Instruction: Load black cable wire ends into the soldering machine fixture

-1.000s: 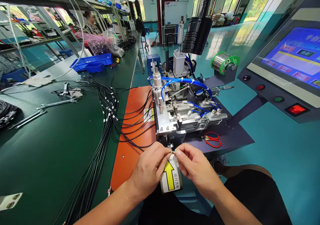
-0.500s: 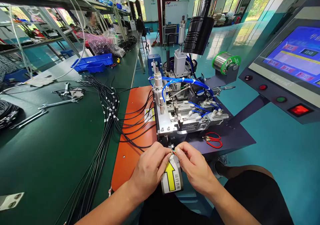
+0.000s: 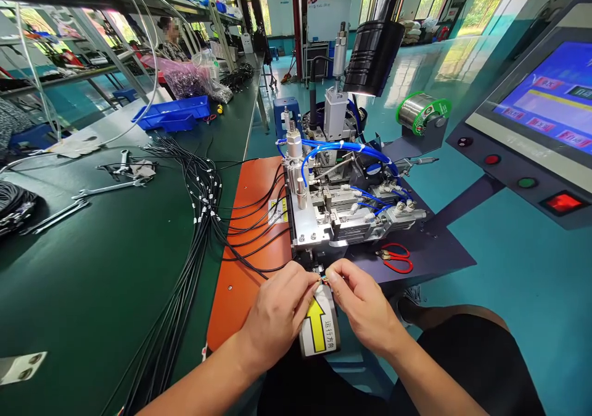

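Note:
Thin coloured wires (image 3: pixel 324 279) show between my fingertips at the machine's near end. My left hand (image 3: pixel 285 299) pinches the left side of the wires. From the right, my right hand (image 3: pixel 358 299) pinches them between thumb and forefinger. Just below the fingertips is a rounded metal part (image 3: pixel 319 323) with a white label and a yellow arrow. Right behind my hands stands the bench machine (image 3: pixel 351 206) with metal clamps and blue air hoses. Several black cables (image 3: pixel 254 237) run across its orange plate (image 3: pixel 250 302) toward it.
A bundle of black cables (image 3: pixel 192 268) lies on the green bench (image 3: pixel 115 256). Red-handled cutters (image 3: pixel 396 257) rest on the dark plate to the right. A solder spool (image 3: pixel 419 113) and a control screen (image 3: pixel 546 105) stand beyond. Spanners (image 3: pixel 111 189) and a blue tray (image 3: pixel 173 114) lie left.
The view has shifted slightly. Both hands stay pinched at the same spot, with my right fingers a little further right and more of the coloured wires showing.

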Demonstrator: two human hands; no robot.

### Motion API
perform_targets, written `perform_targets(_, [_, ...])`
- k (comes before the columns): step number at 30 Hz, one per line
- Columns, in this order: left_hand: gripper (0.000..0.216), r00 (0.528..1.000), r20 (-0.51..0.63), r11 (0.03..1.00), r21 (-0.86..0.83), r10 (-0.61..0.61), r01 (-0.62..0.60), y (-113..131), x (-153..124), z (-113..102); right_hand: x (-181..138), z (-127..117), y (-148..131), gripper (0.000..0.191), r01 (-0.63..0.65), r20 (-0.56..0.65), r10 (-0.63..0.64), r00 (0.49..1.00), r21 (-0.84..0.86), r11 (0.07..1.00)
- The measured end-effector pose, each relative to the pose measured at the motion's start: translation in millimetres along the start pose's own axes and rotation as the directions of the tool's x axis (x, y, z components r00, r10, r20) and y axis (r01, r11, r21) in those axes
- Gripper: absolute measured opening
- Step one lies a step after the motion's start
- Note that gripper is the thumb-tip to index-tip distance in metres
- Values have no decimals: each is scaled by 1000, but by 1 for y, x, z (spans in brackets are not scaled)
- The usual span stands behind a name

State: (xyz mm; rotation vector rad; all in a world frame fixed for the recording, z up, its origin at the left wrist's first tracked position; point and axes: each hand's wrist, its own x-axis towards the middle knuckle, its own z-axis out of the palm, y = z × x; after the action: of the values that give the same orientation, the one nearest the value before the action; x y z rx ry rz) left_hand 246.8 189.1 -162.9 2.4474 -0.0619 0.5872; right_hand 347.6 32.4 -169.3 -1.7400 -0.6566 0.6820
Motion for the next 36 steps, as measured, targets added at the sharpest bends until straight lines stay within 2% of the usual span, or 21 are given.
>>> perform_targets(4, [16, 1000, -8, 999, 36, 29, -29, 1, 2, -1, 2, -3, -2, 44, 54, 6, -54, 999, -67, 996])
perform_targets(9, [18, 1000, -21, 999, 50, 24, -23, 0, 2, -1, 5, -2, 1, 44, 59, 6, -58, 998, -76, 995])
perform_targets(16, [34, 1000, 8, 998, 58, 12, -12, -9, 1, -3, 16, 1, 19, 42, 60, -72, -71, 995, -145, 988])
perform_targets(23, [26, 997, -56, 995, 88, 55, -50, -13, 5, -2, 21, 7, 25, 38, 98, -116, -117, 986, -157, 983])
perform_targets(36, [24, 999, -45, 997, 79, 17, -14, -14, 7, -2, 25, 8, 30, 36, 132, -117, -152, 981, -169, 977])
